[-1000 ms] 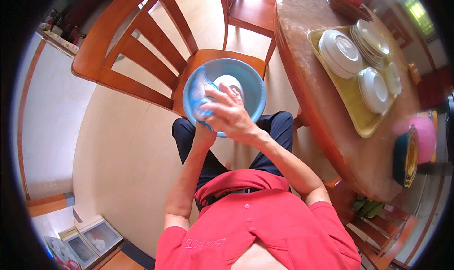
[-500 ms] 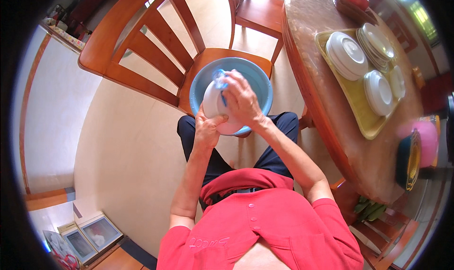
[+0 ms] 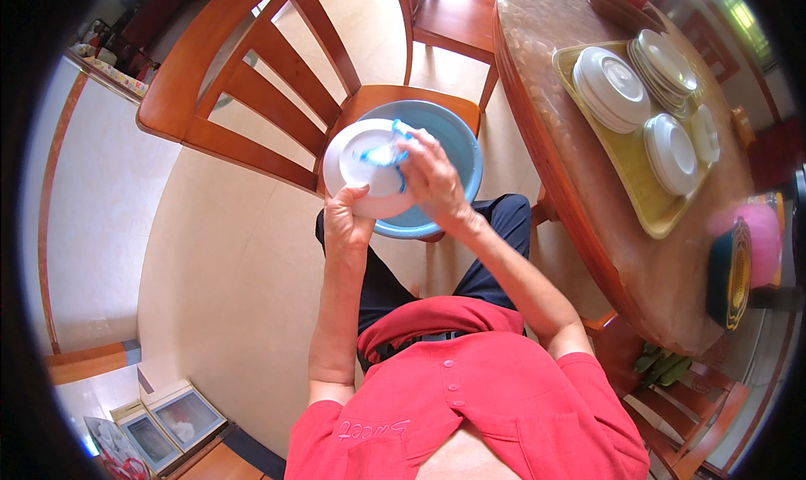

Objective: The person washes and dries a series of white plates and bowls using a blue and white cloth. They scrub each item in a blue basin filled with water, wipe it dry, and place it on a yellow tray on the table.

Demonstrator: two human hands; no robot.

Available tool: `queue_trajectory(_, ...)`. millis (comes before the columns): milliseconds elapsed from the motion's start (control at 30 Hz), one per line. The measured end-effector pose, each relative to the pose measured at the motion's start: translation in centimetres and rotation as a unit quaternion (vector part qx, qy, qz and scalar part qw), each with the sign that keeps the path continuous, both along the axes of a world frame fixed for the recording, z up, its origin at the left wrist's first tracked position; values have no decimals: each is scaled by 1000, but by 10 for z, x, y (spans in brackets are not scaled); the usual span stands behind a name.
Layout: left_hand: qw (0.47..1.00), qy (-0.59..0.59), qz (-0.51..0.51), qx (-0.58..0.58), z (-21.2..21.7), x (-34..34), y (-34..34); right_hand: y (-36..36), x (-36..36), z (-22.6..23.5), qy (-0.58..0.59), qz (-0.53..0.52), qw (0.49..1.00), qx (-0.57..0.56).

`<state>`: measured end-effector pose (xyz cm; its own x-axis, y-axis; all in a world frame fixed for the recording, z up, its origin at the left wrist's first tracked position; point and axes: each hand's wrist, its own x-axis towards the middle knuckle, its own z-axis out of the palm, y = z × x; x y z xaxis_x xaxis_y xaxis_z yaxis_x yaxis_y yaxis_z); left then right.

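Observation:
My left hand (image 3: 348, 217) grips the lower rim of a white plate (image 3: 344, 157), thumb on its face. The plate is tilted over the left part of a light blue basin (image 3: 470, 140) that sits on a wooden chair. In my right hand (image 3: 434, 178) is a blue and white cloth (image 3: 384, 155), with the fingers closed round it and the cloth against the plate's face. Water seems to lie in the basin, though the plate and my hands hide part of its inside.
On the table (image 3: 537, 68) to the right, a yellow tray (image 3: 651, 215) bears several stacks of white plates (image 3: 613, 81). Near the table's right edge are a pink bowl (image 3: 760, 245) and a yellow-rimmed basket (image 3: 736, 278). The chair's slatted back (image 3: 260, 85) rises left of the basin.
The plate has moved left and turned so that its face shows more. My left hand has shifted left with it, while the right hand, still holding the cloth, has moved slightly.

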<state>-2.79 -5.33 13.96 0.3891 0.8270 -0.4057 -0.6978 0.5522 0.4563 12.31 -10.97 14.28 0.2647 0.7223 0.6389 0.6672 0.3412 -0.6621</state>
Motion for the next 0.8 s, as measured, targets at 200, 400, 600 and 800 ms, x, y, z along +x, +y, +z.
queue_trajectory(200, 996, 43, 18, 74, -14, 1, -2, -17, -31, 5, -70, -13, 997, -32)
queue_trajectory(400, 962, 111, -148, 202, 30, -6, -4, 10, 8, 9, 181, -62, 976, -100)
queue_trajectory(600, 946, 107, -167, 258, 62, 21, -20, 8, 24, -12, 615, -7, 762, -201)
queue_trajectory(800, 906, 239, -126, 324, 18, 37, -46, -3, 12, 8, 578, -37, 779, -239)
